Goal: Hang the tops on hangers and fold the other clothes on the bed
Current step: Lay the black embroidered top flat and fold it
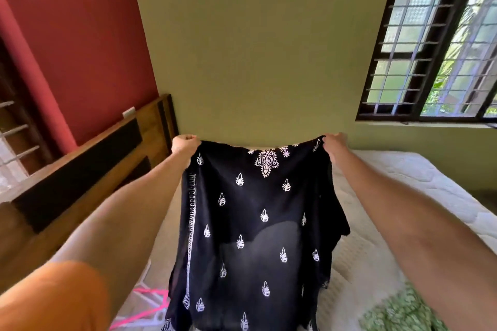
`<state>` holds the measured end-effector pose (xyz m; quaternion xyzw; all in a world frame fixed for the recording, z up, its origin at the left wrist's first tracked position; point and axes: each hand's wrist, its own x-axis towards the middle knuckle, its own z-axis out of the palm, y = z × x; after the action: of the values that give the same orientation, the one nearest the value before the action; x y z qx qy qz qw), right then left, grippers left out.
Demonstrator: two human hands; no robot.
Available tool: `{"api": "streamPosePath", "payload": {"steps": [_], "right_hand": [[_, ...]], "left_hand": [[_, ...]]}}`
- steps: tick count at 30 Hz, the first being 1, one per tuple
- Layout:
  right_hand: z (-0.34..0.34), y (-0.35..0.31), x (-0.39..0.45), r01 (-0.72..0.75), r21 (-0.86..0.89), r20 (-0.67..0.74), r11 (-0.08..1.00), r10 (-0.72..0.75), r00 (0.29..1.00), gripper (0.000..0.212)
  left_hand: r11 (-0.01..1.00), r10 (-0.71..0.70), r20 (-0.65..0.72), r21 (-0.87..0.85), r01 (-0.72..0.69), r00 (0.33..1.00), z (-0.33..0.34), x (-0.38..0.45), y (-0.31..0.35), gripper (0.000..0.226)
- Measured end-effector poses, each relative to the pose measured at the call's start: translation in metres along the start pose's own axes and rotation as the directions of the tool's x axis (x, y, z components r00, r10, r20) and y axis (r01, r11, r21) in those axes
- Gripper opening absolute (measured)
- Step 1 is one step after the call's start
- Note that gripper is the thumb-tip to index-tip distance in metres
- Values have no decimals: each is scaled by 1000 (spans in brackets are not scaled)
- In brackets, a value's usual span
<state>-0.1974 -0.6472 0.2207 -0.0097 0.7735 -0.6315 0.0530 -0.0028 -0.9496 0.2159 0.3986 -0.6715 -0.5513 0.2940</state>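
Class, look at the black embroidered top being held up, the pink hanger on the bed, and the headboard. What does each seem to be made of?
Black embroidered top: thin, semi-sheer woven cloth, since shapes behind show through it; white thread embroidery.
Pink hanger: probably plastic, judging by its uniform bright colour and thin smooth bars.
Headboard: wood, with visible brown grain and dark inset panels whose material is unclear.

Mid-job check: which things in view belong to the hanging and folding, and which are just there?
Job: black embroidered top, held up by left hand and right hand; pink hanger; green patterned cloth; bed.
Not job: headboard, window.
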Motion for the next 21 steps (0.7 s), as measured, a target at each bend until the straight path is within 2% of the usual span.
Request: {"api": "streamPosePath", "payload": {"steps": [1, 2, 3, 4, 5, 6, 7, 9, 10, 12, 16, 20, 21], "right_hand": [[0, -3, 5, -34, 83, -42, 996, 37, 998, 39], [0, -8, 17, -83, 252, -122, 964, 117, 986, 36], [-2, -12, 27, -54, 158, -171, 986, 81, 982, 33], [-1, -15, 34, 11, -68, -226, 998, -26, 974, 30], [-3, -21, 41, 75, -24, -248, 997, -79, 966, 27], [-2, -28, 41, 65, 254, -247, 965, 0, 969, 23], [-5, -31, 41, 82, 502, -209, 861, 28, 978, 18], [-5, -33, 39, 103, 623, -255, 775, 76, 964, 15], [-5, -28, 37, 114, 619, -277, 777, 80, 958, 18], [-9, -25, 30, 134, 506, -315, 852, 39, 948, 21], [-22, 13, 6, 79, 180, -447, 980, 10, 894, 17], [-22, 95, -24, -36, 0, -430, 999, 33, 902, 22], [-20, 116, -34, -64, -45, -414, 997, 40, 909, 23]], "left_hand": [[997, -18, 5, -77, 19, 1000, 6, 3, 7, 19], [988, -42, 12, -149, 43, 999, 11, 9, 14, 18], [964, -68, 7, -255, 68, 998, 17, 18, 23, 17], [928, -96, 5, -361, 91, 995, 20, 28, 29, 19], [892, -113, 14, -440, 107, 994, 22, 39, 35, 24], [849, -127, 15, -516, 116, 992, 22, 45, 39, 28], [813, -142, 13, -568, 124, 990, 21, 46, 43, 31], [737, -171, 31, -660, 149, 985, 24, 48, 50, 32], [734, -189, 39, -658, 168, 981, 26, 45, 49, 30], [733, -190, 56, -656, 180, 980, 23, 34, 52, 28], [775, -212, 82, -594, 218, 974, 17, 12, 18, 32], [912, -320, 4, -271, 309, 947, 9, -18, -71, 15], [940, -317, -32, -141, 310, 948, 7, -26, -99, 12]]}}
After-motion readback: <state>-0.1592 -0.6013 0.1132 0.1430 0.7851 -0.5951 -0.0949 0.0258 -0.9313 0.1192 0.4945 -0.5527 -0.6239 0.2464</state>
